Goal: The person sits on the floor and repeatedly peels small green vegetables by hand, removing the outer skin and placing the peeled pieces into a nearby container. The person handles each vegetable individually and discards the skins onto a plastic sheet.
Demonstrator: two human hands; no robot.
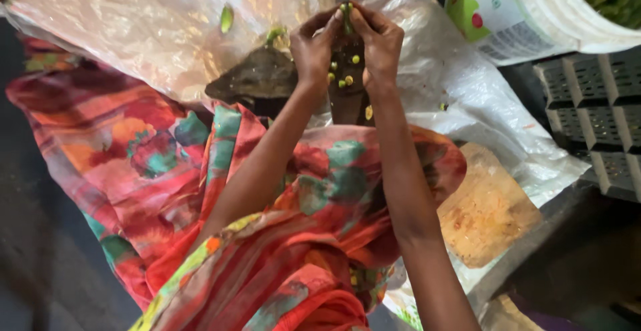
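Clear plastic sheet (133,30) below, green pod (346,16) pinched between left hand (312,47) and right hand (380,40) fingertips, both closed on it.

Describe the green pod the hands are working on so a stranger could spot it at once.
Start at the clear plastic sheet spread over the floor. Above its middle, the left hand and right hand meet fingertip to fingertip. The green pod is pinched between them, unlike the loose pieces lying on the sheet.

White bucket (534,10) of green pods cut off at top edge; the blade beneath the hands (347,44) is largely hidden, possibly upright.
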